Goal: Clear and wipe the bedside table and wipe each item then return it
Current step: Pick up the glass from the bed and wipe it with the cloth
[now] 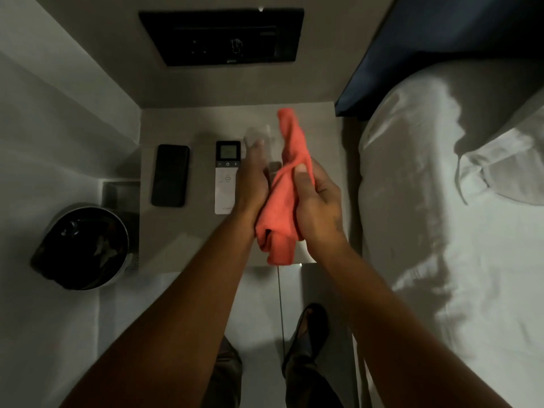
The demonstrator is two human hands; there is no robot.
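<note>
Cloth [287,184], orange-red, sits at centre of view, bunched between both hands above the desk [182,237]. Right hand [316,201] has fingers closed round the cloth's middle, thumb pressed on top; one end sticks up toward 12 o'clock, other end hangs down toward 6 past the desk's front edge. Left hand [253,181] is at 9 o'clock of the cloth, touching it, fingers stretched out fwd and near flat; can't tell if it grips anything. A blurred clear item, maybe a glass [259,136], shows just beyond the left fingertips at 12; too smeared to say if it's held.

On the desk, remote [226,178] w/ small screen lies lengthwise just at 9 o'clock of the left hand, partly under it. Black phone [170,175] lies parallel, further toward 9, apart from remote. Bin [85,248] w/ dark liner stands on the floor at 8 o'clock. Bed w/ white pillow [441,136] fills the 3 o'clock side. Dark wall panel [223,36] at 12.
</note>
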